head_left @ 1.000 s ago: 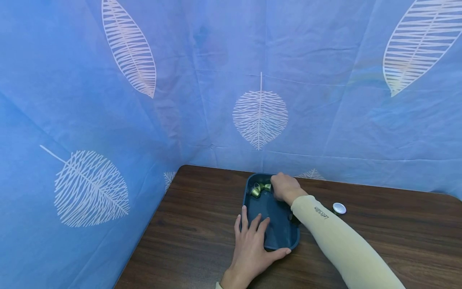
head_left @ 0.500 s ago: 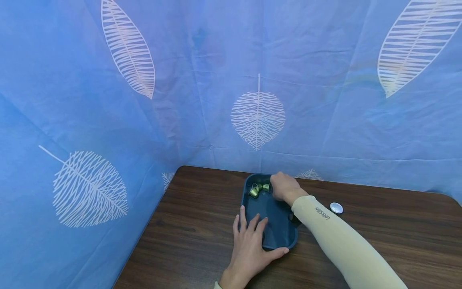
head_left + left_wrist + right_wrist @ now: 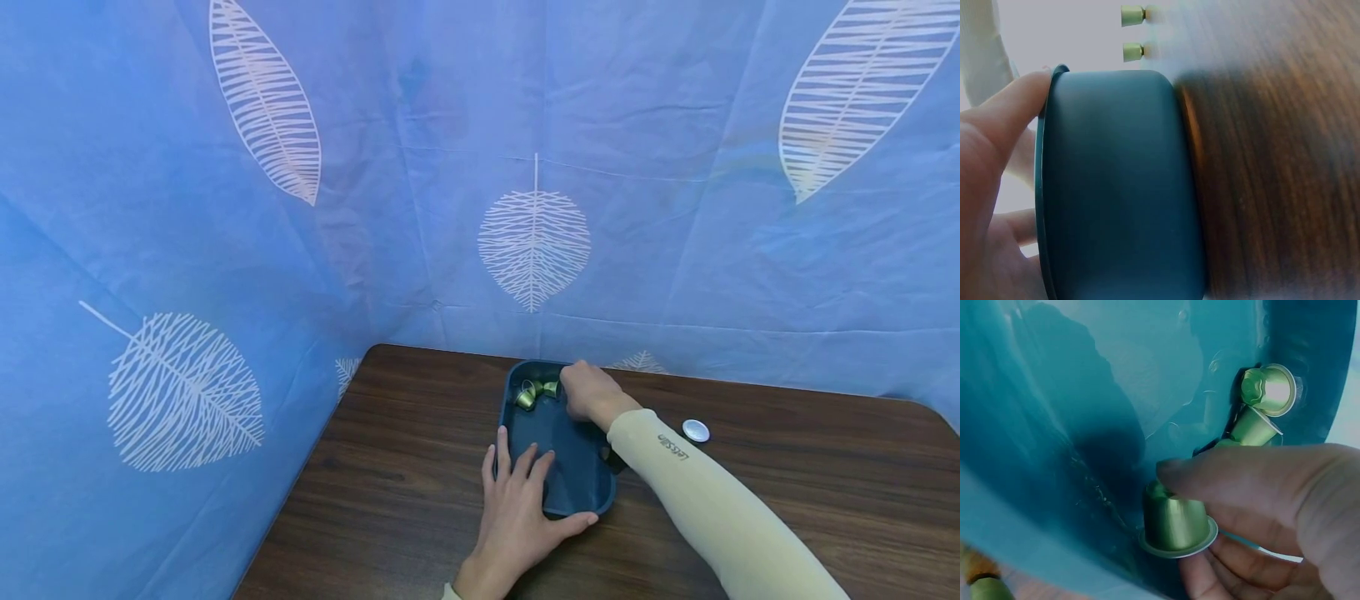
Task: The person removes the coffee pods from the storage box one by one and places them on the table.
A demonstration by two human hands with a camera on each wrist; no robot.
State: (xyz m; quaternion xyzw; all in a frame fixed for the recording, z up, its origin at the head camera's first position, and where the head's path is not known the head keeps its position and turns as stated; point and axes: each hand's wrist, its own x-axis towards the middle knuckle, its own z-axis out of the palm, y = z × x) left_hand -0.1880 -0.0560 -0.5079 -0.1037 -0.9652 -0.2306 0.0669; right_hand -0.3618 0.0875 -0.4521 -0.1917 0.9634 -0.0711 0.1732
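My right hand (image 3: 588, 392) reaches into the far right part of a dark teal tray (image 3: 558, 467). Thumb and fingers pinch a green coffee capsule (image 3: 1175, 525) by its base and rim, close to the tray wall. Beside that hand, more green capsules lie tipped over in the far end, one (image 3: 1269, 389) near the wall and another (image 3: 1254, 428) against it. My left hand (image 3: 513, 517) rests at the tray's near left corner, fingers spread and mostly straight, the thumb on the near rim. The head view hides the pinched capsule behind my right hand.
A capsule with its silvery lid up (image 3: 696, 430) stands on the brown wooden table (image 3: 825, 450), right of the tray. In the left wrist view, two capsules (image 3: 1132, 15) stand past the tray. A blue leaf-patterned cloth (image 3: 450, 208) hangs behind the table.
The head view has shifted slightly. Both hands keep nearly the same places on and in the tray; the right hand's fingers are too hidden to compare.
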